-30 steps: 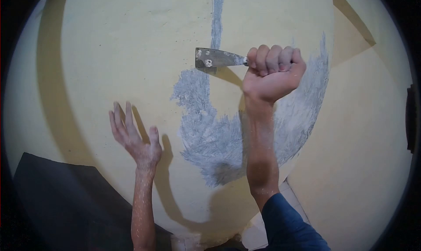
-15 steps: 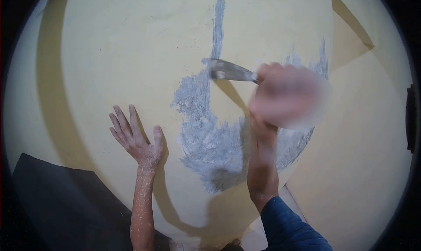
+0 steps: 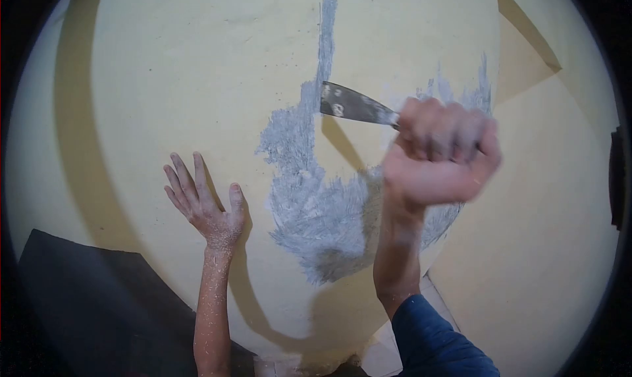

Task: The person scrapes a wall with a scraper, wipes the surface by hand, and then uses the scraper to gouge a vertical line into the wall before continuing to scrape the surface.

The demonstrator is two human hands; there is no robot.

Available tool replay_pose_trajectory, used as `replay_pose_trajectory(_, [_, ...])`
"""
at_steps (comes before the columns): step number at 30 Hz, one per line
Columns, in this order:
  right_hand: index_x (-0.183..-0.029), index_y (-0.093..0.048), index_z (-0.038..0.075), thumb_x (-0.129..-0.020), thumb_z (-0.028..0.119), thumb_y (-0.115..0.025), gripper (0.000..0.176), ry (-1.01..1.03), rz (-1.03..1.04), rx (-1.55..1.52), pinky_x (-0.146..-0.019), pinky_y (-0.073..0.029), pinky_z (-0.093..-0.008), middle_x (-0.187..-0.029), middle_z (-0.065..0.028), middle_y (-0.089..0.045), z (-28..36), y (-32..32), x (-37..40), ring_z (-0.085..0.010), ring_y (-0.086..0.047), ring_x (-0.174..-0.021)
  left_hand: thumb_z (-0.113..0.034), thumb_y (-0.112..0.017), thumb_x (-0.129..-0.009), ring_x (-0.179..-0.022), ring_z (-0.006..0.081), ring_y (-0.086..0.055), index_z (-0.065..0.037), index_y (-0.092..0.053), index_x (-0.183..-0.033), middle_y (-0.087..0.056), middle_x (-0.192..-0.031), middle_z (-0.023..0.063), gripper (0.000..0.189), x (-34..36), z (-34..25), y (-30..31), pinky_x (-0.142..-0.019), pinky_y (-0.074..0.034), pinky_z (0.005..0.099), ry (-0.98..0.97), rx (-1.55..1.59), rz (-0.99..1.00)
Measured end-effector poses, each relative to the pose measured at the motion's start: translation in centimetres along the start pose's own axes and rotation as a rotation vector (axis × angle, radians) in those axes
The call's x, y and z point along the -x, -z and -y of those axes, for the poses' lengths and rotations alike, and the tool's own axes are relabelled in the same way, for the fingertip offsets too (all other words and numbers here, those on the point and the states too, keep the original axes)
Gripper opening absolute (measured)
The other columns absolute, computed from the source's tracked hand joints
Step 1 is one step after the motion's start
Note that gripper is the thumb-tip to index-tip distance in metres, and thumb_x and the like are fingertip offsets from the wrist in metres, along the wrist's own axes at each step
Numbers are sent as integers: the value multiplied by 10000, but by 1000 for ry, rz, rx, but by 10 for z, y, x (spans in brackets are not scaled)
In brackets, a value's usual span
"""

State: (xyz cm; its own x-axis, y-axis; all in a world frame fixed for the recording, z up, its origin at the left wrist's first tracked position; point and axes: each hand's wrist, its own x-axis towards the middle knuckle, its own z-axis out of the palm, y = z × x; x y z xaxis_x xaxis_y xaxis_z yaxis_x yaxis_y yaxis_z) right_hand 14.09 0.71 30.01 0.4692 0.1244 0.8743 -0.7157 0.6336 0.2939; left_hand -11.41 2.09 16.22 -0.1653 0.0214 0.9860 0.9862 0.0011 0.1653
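Note:
My right hand [image 3: 444, 150] is closed in a fist around the handle of a scraper [image 3: 359, 106], its wide metal blade pointing left. The handle itself is hidden by my fingers. The blade's edge is at the grey scraped patch [image 3: 309, 206], near the foot of a narrow grey strip [image 3: 327, 41]. Pale specks mark the blade. My left hand [image 3: 214, 209] lies flat with fingers spread on the pale yellow wall [image 3: 197, 87], left of the patch. Light dust and flakes cover that hand and forearm.
A dark grey, angular surface [image 3: 99, 304] fills the lower left. Pale floor tiles [image 3: 382, 354] show at the bottom, beside the wall's foot. On the right, another wall face [image 3: 526, 225] meets this one at a corner. A dark object [image 3: 617, 179] stands at the far right edge.
My right hand and the scraper have shifted slightly right, and more bare grey shows where the blade was, beside the strip's lower end. My left hand stays in place on the wall.

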Motion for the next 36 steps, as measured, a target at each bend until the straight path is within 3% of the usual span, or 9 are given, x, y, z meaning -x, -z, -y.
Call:
replay_pose_trajectory(2, [-586, -244, 166, -969, 231, -333, 398, 211, 45, 512, -442, -211, -279, -469, 29, -187, -23, 2, -1, -109, -152, -408, -364, -609, -831, -1502, 389, -118, -138, -352, -1525, -185, -1621, 174, 774, 1, 0, 0, -1168, -72, 623, -1, -2, -5])
replay_pose_trajectory(4, [-584, -233, 177, -976, 237, -309, 404, -62, -42, 242, -450, -219, -272, -470, 32, -175, -28, -1, 6, -103, -142, -406, -356, -610, -828, -1502, 390, -118, -137, -353, -1524, -184, -1621, 174, 774, 2, 0, 1, -1168, -74, 622, -1, 6, 1])
replay_pose_trajectory(8, [-594, -244, 137, -955, 186, -348, 379, 10, 5, -13, -424, -224, -291, -477, 26, -196, 6, -6, -2, -103, -166, -406, -386, -563, -887, -1500, 385, -125, -122, -345, -1524, -202, -1615, 170, 723, 1, 0, 0, -1174, -78, 606, -17, -11, -9])
replay_pose_trajectory(12, [-604, -256, 160, -978, 250, -314, 389, 0, 14, 246, -415, -226, -295, -476, 33, -208, -24, -5, -2, -97, -183, -398, -394, -560, -888, -1500, 386, -121, -122, -346, -1523, -203, -1615, 170, 723, 0, -5, 2, -1172, -75, 609, -6, -1, 6])
replay_pose_trajectory(15, [-618, -248, 128, -972, 193, -338, 371, -1, 84, -25, -421, -238, -301, -503, 18, -200, 5, -3, -4, -94, -197, -427, -385, -572, -873, -1500, 390, -117, -121, -351, -1521, -198, -1616, 175, 734, 0, -1, 1, -1169, -77, 615, -4, -4, -8])
replay_pose_trajectory(19, [-631, -256, 139, -980, 208, -309, 360, -44, 75, 231, -433, -240, -300, -515, 18, -242, -23, -6, 2, -107, -190, -434, -366, -601, -840, -1499, 404, -115, -121, -360, -1518, -195, -1614, 190, 761, 4, -3, 4, -1162, -86, 628, 1, 11, 15])
replay_pose_trajectory(21, [-631, -264, 144, -989, 218, -304, 367, -1, 185, 24, -454, -255, -311, -505, 17, -252, 1, -2, -3, -121, -194, -434, -368, -603, -838, -1499, 404, -114, -118, -361, -1518, -195, -1613, 192, 764, -1, -1, 1, -1161, -85, 629, -5, 10, -1])
replay_pose_trajectory(23, [-630, -280, 154, -1007, 239, -275, 386, -6, 130, -79, -454, -243, -313, -493, 15, -270, 21, -5, 1, -127, -204, -428, -369, -606, -835, -1499, 403, -114, -116, -361, -1517, -195, -1613, 193, 768, 1, 1, 1, -1161, -83, 631, -7, 5, 4])
replay_pose_trajectory(36, [-609, -261, 187, -1008, 263, -280, 407, -72, 41, 81, -454, -240, -284, -482, 36, -226, -4, -1, 2, -103, -169, -414, -391, -549, -894, -1499, 392, -121, -96, -348, -1515, -204, -1610, 188, 716, 1, 1, 1, -1173, -69, 605, -34, -10, -6])
